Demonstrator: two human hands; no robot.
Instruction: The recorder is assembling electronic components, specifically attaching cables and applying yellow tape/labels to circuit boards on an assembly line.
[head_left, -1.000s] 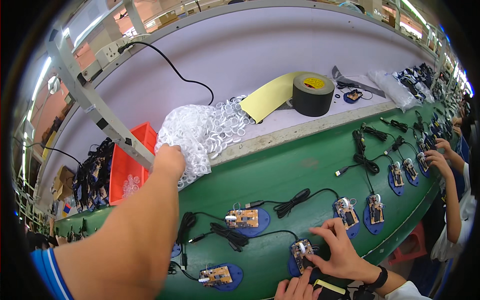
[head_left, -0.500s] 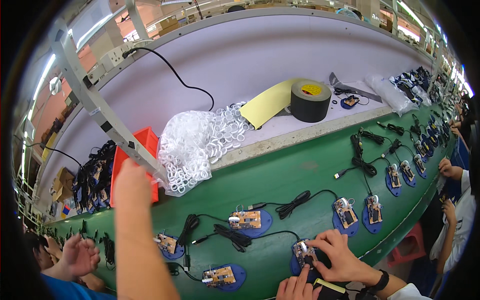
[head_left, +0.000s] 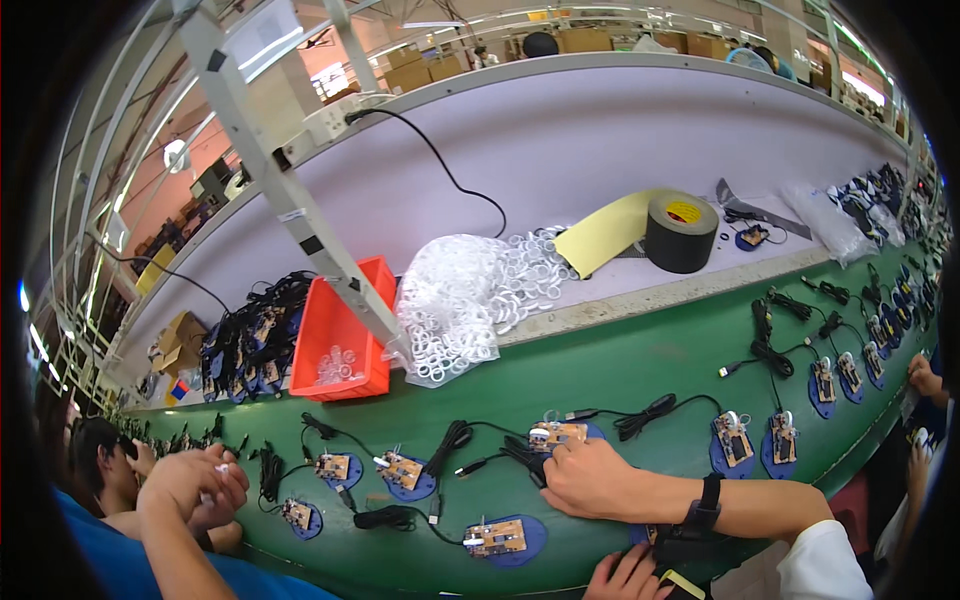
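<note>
My right hand (head_left: 590, 482), with a black wrist strap, is at the near side of an orange circuit board (head_left: 548, 436) on a round blue base. Its fingers are curled down beside a bundled black cable (head_left: 522, 458), and what they hold is hidden. My left hand (head_left: 628, 577) lies at the lower edge with fingers stretched, close to a small black and yellow piece (head_left: 682, 584). Under my right forearm a blue base (head_left: 650, 534) shows only in part. Another board (head_left: 496, 538) on a blue base lies to the left, with a cable.
A co-worker's hands (head_left: 205, 485) meet at the left. More boards (head_left: 733, 446) with cables lie along the green belt (head_left: 640, 365). Behind stand a red bin (head_left: 345, 385), a bag of white rings (head_left: 450, 300) and a black tape roll (head_left: 682, 245).
The view has turned left. My right hand has moved from the near board to the farther one; my left hand has left the near board. The co-worker's arm has withdrawn from the red bin.
</note>
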